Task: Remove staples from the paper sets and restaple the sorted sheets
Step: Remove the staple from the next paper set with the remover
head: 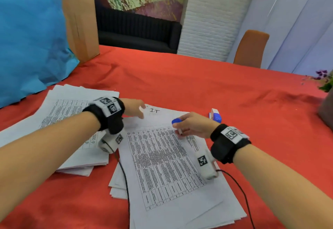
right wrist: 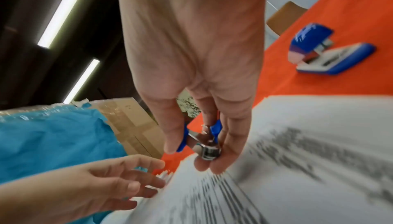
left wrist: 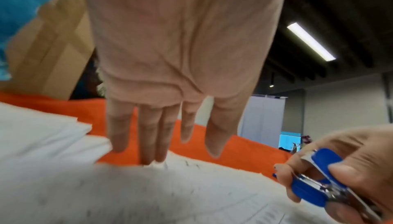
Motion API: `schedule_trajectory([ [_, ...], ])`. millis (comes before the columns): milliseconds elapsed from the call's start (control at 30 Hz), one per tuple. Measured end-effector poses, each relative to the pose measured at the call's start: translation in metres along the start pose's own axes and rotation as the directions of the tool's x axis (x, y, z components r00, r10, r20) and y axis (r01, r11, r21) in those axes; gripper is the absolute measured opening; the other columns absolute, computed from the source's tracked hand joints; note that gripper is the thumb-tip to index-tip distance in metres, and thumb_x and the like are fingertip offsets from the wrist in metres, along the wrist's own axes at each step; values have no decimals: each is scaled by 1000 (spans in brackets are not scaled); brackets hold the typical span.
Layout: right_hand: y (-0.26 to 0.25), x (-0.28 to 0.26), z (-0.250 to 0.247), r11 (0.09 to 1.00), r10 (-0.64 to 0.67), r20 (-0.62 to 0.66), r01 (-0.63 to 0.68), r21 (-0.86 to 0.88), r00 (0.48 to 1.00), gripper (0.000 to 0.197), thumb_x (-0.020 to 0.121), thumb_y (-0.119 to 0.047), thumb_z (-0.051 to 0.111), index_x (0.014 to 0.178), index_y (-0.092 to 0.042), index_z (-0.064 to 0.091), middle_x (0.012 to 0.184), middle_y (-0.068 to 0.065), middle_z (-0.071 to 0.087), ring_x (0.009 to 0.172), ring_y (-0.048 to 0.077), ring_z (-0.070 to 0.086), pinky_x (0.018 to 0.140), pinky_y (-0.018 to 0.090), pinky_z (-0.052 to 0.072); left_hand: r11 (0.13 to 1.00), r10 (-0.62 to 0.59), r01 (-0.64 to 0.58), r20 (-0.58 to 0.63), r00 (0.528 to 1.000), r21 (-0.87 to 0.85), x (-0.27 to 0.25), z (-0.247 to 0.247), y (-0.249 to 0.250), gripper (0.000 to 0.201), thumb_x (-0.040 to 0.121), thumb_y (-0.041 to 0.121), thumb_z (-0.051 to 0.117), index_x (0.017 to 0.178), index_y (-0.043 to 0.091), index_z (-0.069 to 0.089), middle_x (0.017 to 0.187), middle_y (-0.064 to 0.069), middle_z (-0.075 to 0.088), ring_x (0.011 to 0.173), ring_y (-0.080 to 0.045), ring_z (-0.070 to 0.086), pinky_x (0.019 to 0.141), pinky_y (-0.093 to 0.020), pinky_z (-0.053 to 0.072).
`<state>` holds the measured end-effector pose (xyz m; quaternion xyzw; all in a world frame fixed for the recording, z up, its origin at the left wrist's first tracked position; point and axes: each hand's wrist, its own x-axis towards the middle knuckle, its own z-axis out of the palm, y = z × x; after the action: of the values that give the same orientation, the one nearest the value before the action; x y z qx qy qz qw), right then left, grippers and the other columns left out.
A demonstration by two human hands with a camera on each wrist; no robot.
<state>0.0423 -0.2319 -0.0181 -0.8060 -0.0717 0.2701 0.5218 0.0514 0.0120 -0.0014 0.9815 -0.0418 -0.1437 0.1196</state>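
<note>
A printed paper set marked "I.T" lies in front of me on the red cloth. My left hand reaches its far left corner with straight fingers whose tips touch the sheet edge. My right hand hovers over the top of the same set and grips a blue and metal staple remover between thumb and fingers. A blue stapler lies just beyond the right hand. A second paper stack lies to the left.
The table wears a red cloth. A blue wrapped bundle and a cardboard box stand at the back left. A plant sits at the right edge. An orange chair stands behind the table.
</note>
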Motion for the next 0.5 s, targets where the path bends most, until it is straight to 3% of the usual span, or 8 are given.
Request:
schedule_trajectory([
  [100,15,15,6,995,46,15,-47,92,999,13,88,-5,66,98,1,60,85,12,58,72,21,62,74,31,54,991,-54,47,57,997,126,8,8,3,49,90,40,58,124,5,57,124,-10,59,95,-23,55,83,-31,45],
  [200,23,16,-3,970,33,42,-42,238,999,19,89,-8,66,104,1,58,90,12,56,74,19,60,73,28,56,998,-52,51,26,998,29,2,-1,2,37,84,43,64,103,11,64,84,-1,66,66,-17,57,60,-24,46],
  [233,25,16,-4,968,30,52,-41,246,998,20,89,-12,66,104,-1,58,88,10,56,72,18,58,72,28,55,998,-37,39,47,998,-42,-1,-3,1,34,83,42,66,101,14,66,79,2,66,65,-16,60,58,-23,48],
  [333,23,14,-3,982,-18,54,8,187,998,27,91,-28,63,104,-5,60,84,7,57,69,15,55,65,24,48,954,5,22,87,996,-298,-2,-1,-3,29,82,32,68,105,14,67,97,-2,72,87,-24,70,83,-34,56],
  [400,13,13,1,991,-131,-11,131,32,991,29,91,-25,64,112,-6,60,89,7,57,72,16,57,65,23,47,889,17,30,98,995,-458,2,11,-6,30,81,21,70,108,8,65,104,-6,70,94,-27,67,90,-39,53],
  [433,5,12,3,969,-208,-61,197,-152,976,34,89,-21,66,120,-10,57,94,5,56,71,15,57,65,22,47,840,29,37,112,993,-542,4,18,-7,28,81,15,71,107,4,66,105,-11,70,95,-30,68,91,-44,53],
  [500,-11,14,9,775,-359,-88,244,-583,929,53,85,-18,71,133,-19,48,105,0,54,77,13,57,71,20,46,739,45,58,135,990,-671,5,29,-7,23,82,8,69,104,2,68,103,-18,71,96,-35,68,89,-50,53],
])
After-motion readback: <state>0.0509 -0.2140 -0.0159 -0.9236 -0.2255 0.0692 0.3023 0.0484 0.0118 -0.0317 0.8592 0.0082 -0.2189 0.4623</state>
